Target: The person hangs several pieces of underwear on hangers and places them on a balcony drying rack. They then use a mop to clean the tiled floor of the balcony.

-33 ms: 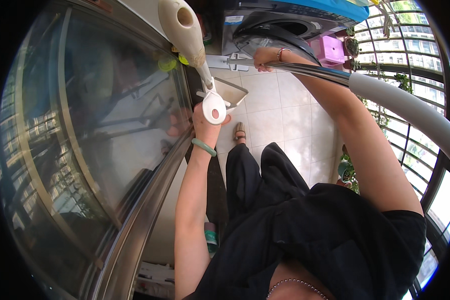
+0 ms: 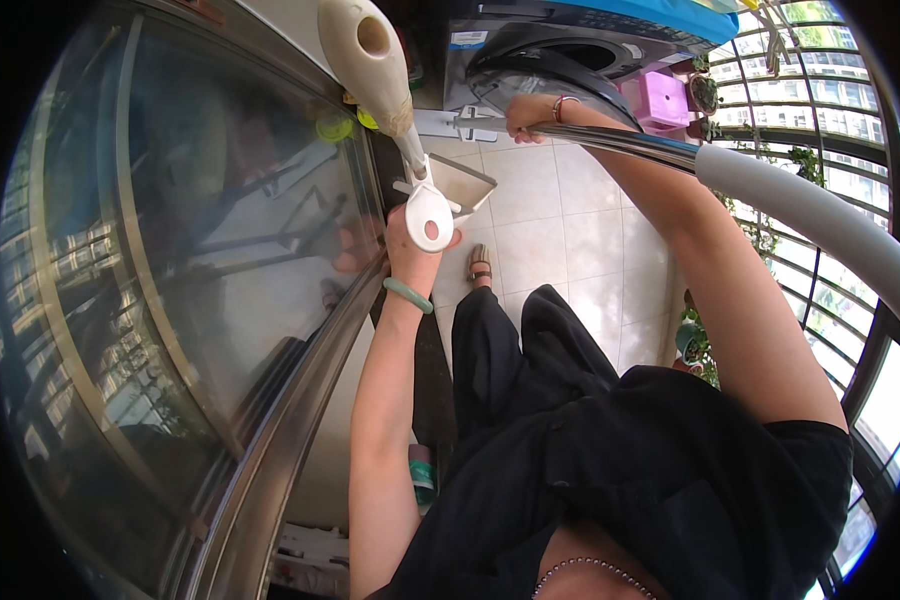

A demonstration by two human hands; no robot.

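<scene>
My left hand (image 2: 413,256), with a green bangle at its wrist, is closed around the handle of a dustpan (image 2: 467,185). A white disc (image 2: 430,217) with a hole hides most of its fingers. Above it a worn cream-coloured handle (image 2: 368,65) with a hole in its end rises close to the camera, joined to the white part by a narrow neck. Farther off, my right hand (image 2: 532,118) grips the metal pole of a flat mop (image 2: 625,140). The pole's thick light grey sleeve runs back to the right edge, and the mop's pale flat head lies beyond the hand.
On the left stands a glass sliding door (image 2: 200,250) in a metal frame. A front-loading washing machine (image 2: 560,50) has its round door swung out, beside a pink stool (image 2: 660,100). Potted plants (image 2: 697,340) line the barred window on the right. Pale tiles (image 2: 580,235) cover the floor.
</scene>
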